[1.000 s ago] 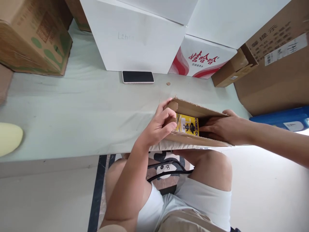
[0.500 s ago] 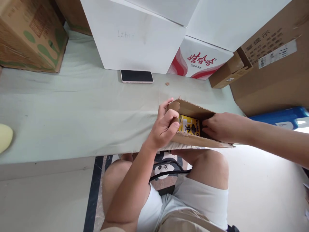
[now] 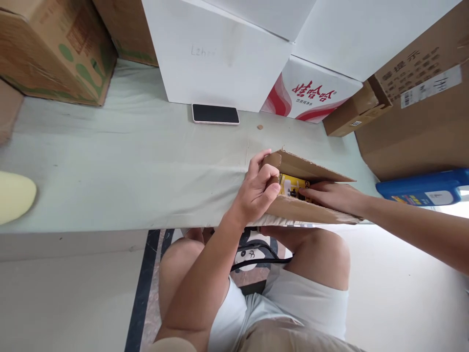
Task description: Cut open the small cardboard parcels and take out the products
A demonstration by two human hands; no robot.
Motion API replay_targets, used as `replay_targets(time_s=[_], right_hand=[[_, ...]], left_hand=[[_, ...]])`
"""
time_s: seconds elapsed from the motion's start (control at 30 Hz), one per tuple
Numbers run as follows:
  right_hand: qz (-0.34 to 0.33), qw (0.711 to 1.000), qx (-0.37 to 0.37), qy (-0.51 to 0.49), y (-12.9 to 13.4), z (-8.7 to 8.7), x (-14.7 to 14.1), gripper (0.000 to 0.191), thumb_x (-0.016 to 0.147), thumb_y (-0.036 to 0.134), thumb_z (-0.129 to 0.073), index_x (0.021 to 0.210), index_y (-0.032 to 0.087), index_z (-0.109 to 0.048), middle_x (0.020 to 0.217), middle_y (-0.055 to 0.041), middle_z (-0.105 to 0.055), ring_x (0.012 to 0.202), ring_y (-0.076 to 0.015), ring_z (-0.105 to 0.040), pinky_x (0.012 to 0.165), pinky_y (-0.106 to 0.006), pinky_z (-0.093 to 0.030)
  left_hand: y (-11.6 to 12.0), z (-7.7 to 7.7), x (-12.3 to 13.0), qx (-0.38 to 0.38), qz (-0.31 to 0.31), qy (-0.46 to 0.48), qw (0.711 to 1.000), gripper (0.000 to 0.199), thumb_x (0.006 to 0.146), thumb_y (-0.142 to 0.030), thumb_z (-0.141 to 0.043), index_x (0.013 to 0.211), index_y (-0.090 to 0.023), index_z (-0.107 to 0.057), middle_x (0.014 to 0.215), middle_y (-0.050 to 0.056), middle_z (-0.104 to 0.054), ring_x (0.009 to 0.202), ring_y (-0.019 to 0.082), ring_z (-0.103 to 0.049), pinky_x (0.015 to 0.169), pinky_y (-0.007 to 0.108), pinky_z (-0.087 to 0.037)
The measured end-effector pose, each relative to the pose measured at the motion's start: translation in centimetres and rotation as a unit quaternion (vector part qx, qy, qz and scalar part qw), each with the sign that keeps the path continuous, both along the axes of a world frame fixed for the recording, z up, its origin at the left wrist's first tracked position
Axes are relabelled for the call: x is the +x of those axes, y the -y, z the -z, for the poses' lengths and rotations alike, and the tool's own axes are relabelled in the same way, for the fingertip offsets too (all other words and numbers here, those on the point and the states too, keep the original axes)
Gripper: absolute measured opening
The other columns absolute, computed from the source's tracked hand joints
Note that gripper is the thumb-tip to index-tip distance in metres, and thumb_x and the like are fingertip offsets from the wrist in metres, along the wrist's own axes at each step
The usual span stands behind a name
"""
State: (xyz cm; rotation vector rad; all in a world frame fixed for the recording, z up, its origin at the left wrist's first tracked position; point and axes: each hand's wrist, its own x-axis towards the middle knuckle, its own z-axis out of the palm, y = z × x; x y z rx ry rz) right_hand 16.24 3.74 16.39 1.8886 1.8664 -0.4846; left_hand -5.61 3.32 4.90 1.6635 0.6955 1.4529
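Observation:
An open cardboard box (image 3: 311,209) lies at the table's front edge, its right end open towards my right arm. My left hand (image 3: 258,188) is closed around the box's left end, thumb and fingers gripping the cardboard edge. Inside lies a yellow printed package (image 3: 289,182) with black lettering and pictures. My right hand (image 3: 335,195) reaches into the box from the right. Its thumb is stretched out over the package's right part, and the other fingers are partly hidden between the box walls.
A phone (image 3: 215,114) lies before stacked white boxes (image 3: 220,63). Behind to the right are a red-and-white carton (image 3: 311,93) and a small brown box (image 3: 355,112). A blue bottle (image 3: 421,188) lies at right. Brown cartons (image 3: 69,54) and a pale yellow object (image 3: 16,195) are at left.
My right hand has shifted from the package's right end to over its top, covering more of the lettering. My left hand keeps its hold. The whole view has shifted slightly.

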Motion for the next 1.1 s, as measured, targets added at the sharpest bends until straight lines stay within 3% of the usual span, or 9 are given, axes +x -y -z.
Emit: replay_targets(time_s=[0.1, 0.17, 0.23, 0.3, 0.47, 0.67, 0.8, 0.93, 1.1], right_hand=[[0.138, 0.986, -0.030, -0.092, 0.6, -0.6, 0.1, 0.055, 0.090, 0.069, -0.046, 0.076, 0.020, -0.067, 0.075, -0.0078, -0.072, 0.068, -0.0214, -0.064, 0.061, -0.033, -0.046], [0.167, 0.968, -0.014, -0.187, 1.1, -1.4, 0.1, 0.055, 0.086, 0.071, -0.050, 0.063, 0.021, -0.053, 0.055, -0.0021, -0.056, 0.051, -0.0143, -0.048, 0.050, -0.029, -0.036], [0.156, 0.950, 0.010, -0.271, 1.7, -2.4, -0.2, 0.055, 0.082, 0.072, -0.054, 0.061, 0.022, -0.044, 0.050, 0.0017, -0.046, 0.046, -0.0102, -0.037, 0.045, -0.027, -0.028], [0.104, 0.943, 0.035, -0.315, 1.9, -3.2, -0.8, 0.049, 0.082, 0.068, -0.057, 0.066, 0.022, -0.047, 0.053, 0.0025, -0.047, 0.047, -0.0098, -0.038, 0.045, -0.026, -0.027], [-0.086, 0.944, 0.070, -0.311, 1.1, -3.8, -3.3, 0.028, 0.090, 0.049, -0.057, 0.094, 0.022, -0.064, 0.064, 0.0017, -0.059, 0.057, -0.0123, -0.050, 0.055, -0.026, -0.038], [-0.271, 0.883, 0.073, -0.376, -1.4, -2.9, -4.9, 0.013, 0.098, 0.025, -0.048, 0.101, 0.022, -0.060, 0.094, -0.0050, -0.068, 0.079, -0.0150, -0.061, 0.070, -0.028, -0.050], [-0.426, 0.854, 0.134, -0.266, -2.5, -2.7, -4.0, 0.033, 0.095, 0.015, -0.047, 0.121, 0.023, -0.065, 0.122, -0.0105, -0.068, 0.112, -0.0227, -0.064, 0.092, -0.038, -0.055], [-0.514, 0.829, 0.134, -0.175, -2.5, -3.5, -2.4, 0.056, 0.095, 0.012, -0.046, 0.148, 0.029, -0.051, 0.151, -0.0065, -0.056, 0.146, -0.0273, -0.048, 0.113, -0.048, -0.050], [-0.544, 0.813, 0.127, -0.166, -3.2, -4.0, -2.1, 0.067, 0.095, 0.006, -0.044, 0.151, 0.042, -0.043, 0.156, 0.0047, -0.053, 0.150, -0.0241, -0.045, 0.128, -0.060, -0.031]], left_hand=[[-0.2, -0.1, -0.1, 0.002, -0.005, -0.001, 1.000, 0.023, 0.102, -0.046, -0.039, 0.094, -0.026, -0.046, 0.128, 0.013, -0.054, 0.152, 0.029, -0.033, 0.119, 0.052, -0.038], [-0.3, 0.0, -0.1, 0.004, -0.008, 0.001, 1.000, 0.022, 0.102, -0.046, -0.040, 0.094, -0.026, -0.046, 0.126, 0.012, -0.056, 0.152, 0.029, -0.032, 0.119, 0.051, -0.039], [-0.3, 0.0, -0.2, 0.007, -0.009, -0.003, 1.000, 0.023, 0.102, -0.047, -0.039, 0.095, -0.026, -0.046, 0.127, 0.012, -0.055, 0.152, 0.029, -0.032, 0.119, 0.051, -0.039], [-0.3, 0.0, -0.2, 0.012, -0.007, -0.005, 1.000, 0.025, 0.103, -0.048, -0.038, 0.095, -0.026, -0.046, 0.132, 0.013, -0.054, 0.152, 0.029, -0.032, 0.119, 0.051, -0.039], [-0.3, 0.0, -0.3, 0.014, -0.009, -0.013, 1.000, 0.034, 0.103, -0.055, -0.035, 0.095, -0.025, -0.048, 0.140, 0.013, -0.047, 0.150, 0.030, -0.033, 0.119, 0.051, -0.038], [-0.5, 0.3, -0.1, 0.041, -0.016, 0.001, 0.999, 0.037, 0.104, -0.057, -0.035, 0.096, -0.025, -0.052, 0.125, 0.012, -0.056, 0.149, 0.031, -0.034, 0.119, 0.052, -0.037], [-0.4, 0.4, -0.2, 0.034, -0.034, 0.035, 0.998, 0.041, 0.104, -0.060, -0.033, 0.097, -0.024, -0.052, 0.127, 0.012, -0.054, 0.149, 0.031, -0.037, 0.118, 0.052, -0.039], [-0.4, 0.3, -0.4, 0.026, -0.039, 0.065, 0.997, 0.041, 0.105, -0.061, -0.031, 0.097, -0.025, -0.049, 0.125, 0.010, -0.056, 0.146, 0.030, -0.040, 0.116, 0.053, -0.040], [-0.8, 0.6, -0.2, 0.047, -0.059, 0.062, 0.995, 0.036, 0.102, -0.060, -0.045, 0.097, -0.025, -0.048, 0.133, 0.012, -0.052, 0.144, 0.032, -0.043, 0.115, 0.054, -0.041]])
